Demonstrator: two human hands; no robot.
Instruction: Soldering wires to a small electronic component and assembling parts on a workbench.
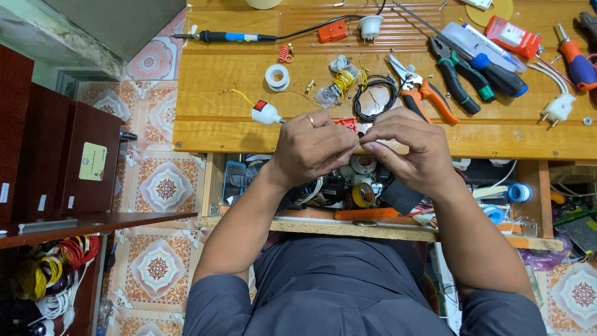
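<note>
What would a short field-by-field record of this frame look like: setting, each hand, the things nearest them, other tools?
setting: wooden workbench over an open drawer of parts, tiled floor
left hand: left hand, ring on one finger, fingertips pinched against the right hand's
right hand: right hand, pinching something thin; too small to tell what
nearest things: white inline switch with a red button, black wire coil
other tools: soldering iron, orange-handled cutters, black pliers, white tape roll

Grey short sleeves, ringed left hand [311,148]
</note>
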